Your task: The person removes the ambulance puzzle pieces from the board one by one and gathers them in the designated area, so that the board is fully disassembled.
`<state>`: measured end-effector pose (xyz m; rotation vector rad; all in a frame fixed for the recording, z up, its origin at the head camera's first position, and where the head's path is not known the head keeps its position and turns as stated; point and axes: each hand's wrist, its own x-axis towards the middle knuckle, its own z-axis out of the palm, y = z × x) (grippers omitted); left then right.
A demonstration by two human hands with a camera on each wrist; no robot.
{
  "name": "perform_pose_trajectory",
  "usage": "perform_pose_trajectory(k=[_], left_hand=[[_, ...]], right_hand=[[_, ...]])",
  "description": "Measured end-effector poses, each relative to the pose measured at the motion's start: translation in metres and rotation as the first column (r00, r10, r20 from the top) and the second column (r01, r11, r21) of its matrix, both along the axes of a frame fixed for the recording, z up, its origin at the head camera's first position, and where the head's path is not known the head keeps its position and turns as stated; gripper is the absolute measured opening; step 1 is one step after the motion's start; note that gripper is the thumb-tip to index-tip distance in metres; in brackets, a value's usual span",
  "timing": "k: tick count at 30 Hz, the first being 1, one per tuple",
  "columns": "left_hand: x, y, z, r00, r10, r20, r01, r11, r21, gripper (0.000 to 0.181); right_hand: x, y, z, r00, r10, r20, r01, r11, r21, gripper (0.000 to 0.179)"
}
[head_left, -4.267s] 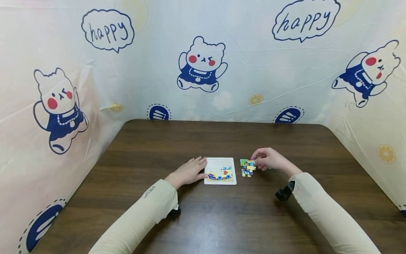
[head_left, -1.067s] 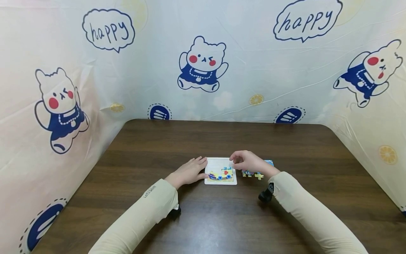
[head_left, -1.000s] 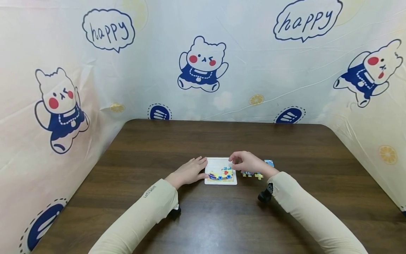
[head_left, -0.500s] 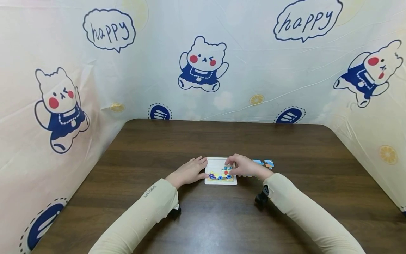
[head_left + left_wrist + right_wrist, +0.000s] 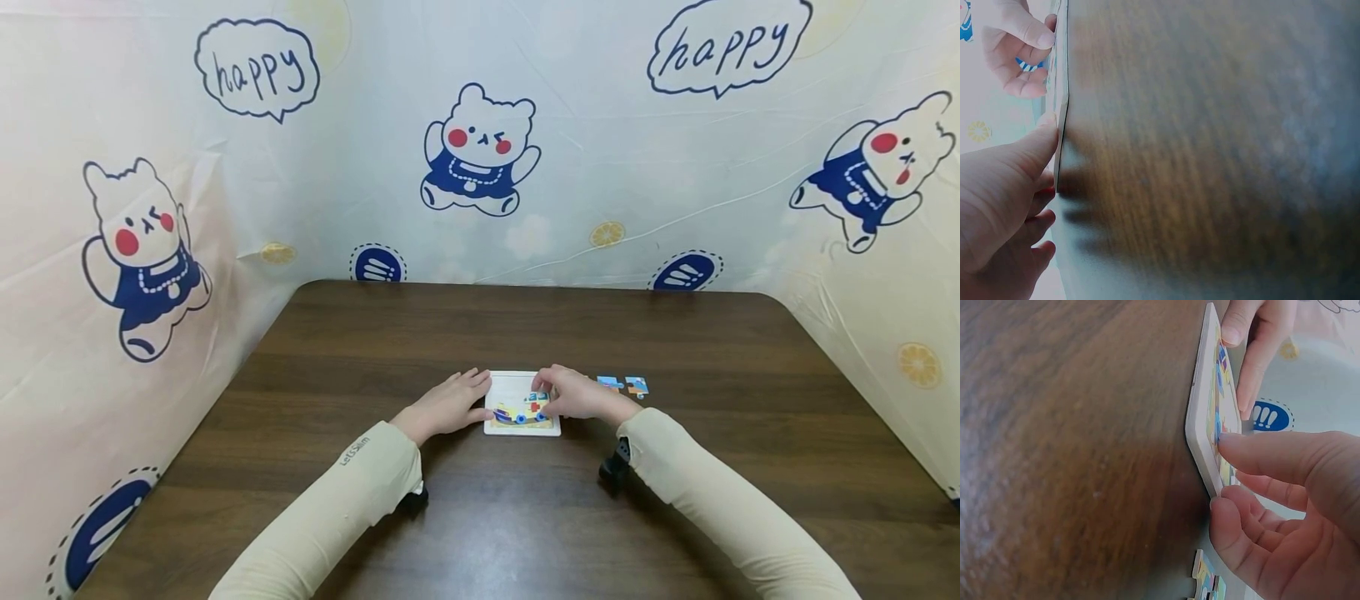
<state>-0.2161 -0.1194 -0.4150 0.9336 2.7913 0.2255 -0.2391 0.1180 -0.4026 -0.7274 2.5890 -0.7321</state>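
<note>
A white puzzle tray (image 5: 512, 381) lies flat on the table, its lower part filled with fitted pieces (image 5: 517, 417) of a yellow vehicle picture. My left hand (image 5: 446, 406) rests at its left edge with fingers stretched out; in the left wrist view the thumb (image 5: 1038, 145) lies on the rim. Over the tray's right side, my right hand (image 5: 576, 393) has thumb and curled fingers around a puzzle piece (image 5: 1227, 470), low against the tray. The fingers largely hide this piece. In the right wrist view, the right thumb (image 5: 1260, 450) touches the picture surface.
To the right of the tray lie loose puzzle pieces, among them a blue one (image 5: 609, 382) and a blue-and-orange one (image 5: 637, 386). Others are partly hidden behind the right hand and wrist. A printed cloth (image 5: 480, 250) hangs behind the brown table (image 5: 480, 517).
My right hand went from the loose pieces leftward onto the tray, then slightly lower and nearer over its right side. The left hand has stayed at the tray's left edge.
</note>
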Motion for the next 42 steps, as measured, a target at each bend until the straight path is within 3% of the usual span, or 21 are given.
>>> perform_pose_trajectory(k=[16,24,35,42], left_hand=[[0.000,0.000,0.002,1.000,0.002,0.005,-0.002,1.000,0.005,0.063],[0.001,0.000,0.003,1.000,0.000,0.004,0.000,1.000,0.001,0.063],[0.001,0.000,0.003,1.000,-0.001,0.001,0.001,1.000,-0.002,0.063],[0.001,0.000,0.003,1.000,-0.001,0.001,0.001,1.000,0.006,0.063]], right_hand=[[0.003,0.000,-0.001,0.999,0.034,-0.037,-0.036,0.997,-0.063,0.025],[0.003,0.004,0.001,0.994,-0.039,0.103,0.056,0.986,-0.160,0.018],[-0.001,0.016,0.005,0.992,-0.083,0.097,0.104,0.966,-0.237,0.009],[-0.003,0.034,0.014,0.987,-0.112,0.114,0.142,0.939,-0.313,0.005]])
